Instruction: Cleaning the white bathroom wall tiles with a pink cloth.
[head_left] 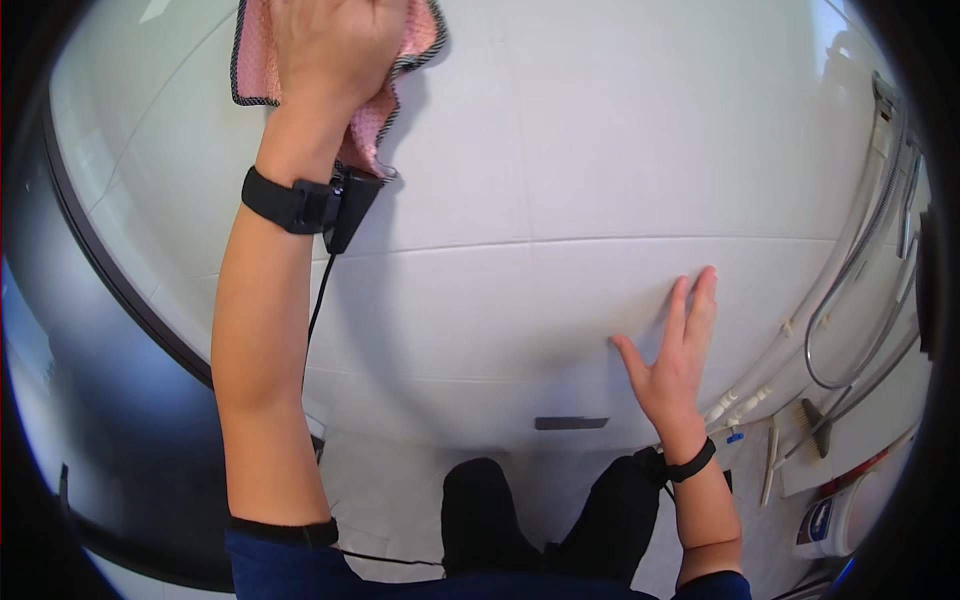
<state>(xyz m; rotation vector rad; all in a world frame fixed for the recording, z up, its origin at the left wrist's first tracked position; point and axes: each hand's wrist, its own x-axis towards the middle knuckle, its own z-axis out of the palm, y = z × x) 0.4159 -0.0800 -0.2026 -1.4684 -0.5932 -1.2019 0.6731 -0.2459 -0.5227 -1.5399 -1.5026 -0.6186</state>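
My left hand (340, 45) is raised to the upper left against a white tiled wall (620, 160), holding a pink cleaning cloth (258, 60) with black-and-white stitched edges. Part of the cloth hangs below the hand beside my wrist; the fingertips run out of the top of the view. On that wrist is a black strap with a small black device (352, 210) and a cable hanging from it. Lower right, my right hand (668, 375) is empty, with its fingers spread and its thumb apart, in front of the lower wall tiles. Whether it touches them I cannot tell.
A dark glossy panel (130, 400) with a black edge stands at the left. To the right, a shower hose (860, 260) loops down beside white pipe fittings (738, 405). A brush (815, 428) and a white bucket (850, 520) are lower right. Near my knees lies a dark rectangular plate (571, 423).
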